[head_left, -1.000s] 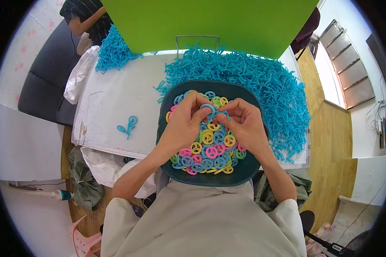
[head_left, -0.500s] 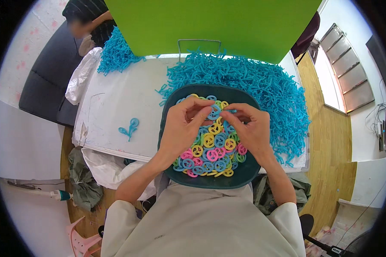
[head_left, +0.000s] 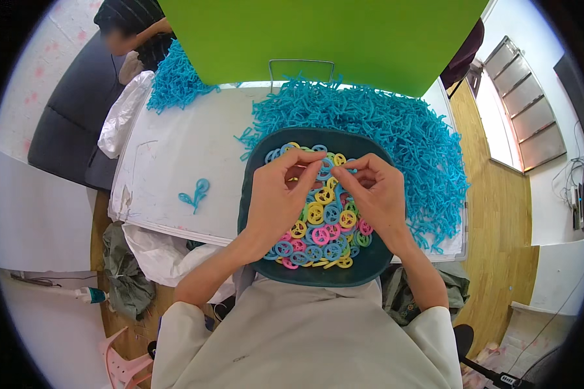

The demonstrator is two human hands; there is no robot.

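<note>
Above a dark green basin (head_left: 321, 280), my left hand (head_left: 272, 194) pinches a small blue spoked plastic ring (head_left: 326, 170) between thumb and forefinger. Close against the ring's right side, my right hand (head_left: 377, 198) is closed in a pinch on a thin blue plastic piece (head_left: 352, 170), mostly hidden by the fingers. I cannot tell whether the two pieces are joined. Loose spoked rings (head_left: 315, 213) in blue, yellow, pink and green fill the basin below both hands.
A large heap of blue plastic pieces (head_left: 363, 110) covers the white table's (head_left: 169, 162) right side. A small blue cluster (head_left: 201, 188) lies on the left. A green panel (head_left: 318, 39) stands behind. At far left another person's arm (head_left: 150, 31) is beside a second blue heap (head_left: 175, 81).
Both hands stay over the basin and shift only slightly. The right hand has moved a little to the left, and its fingers have turned slightly around the blue piece.
</note>
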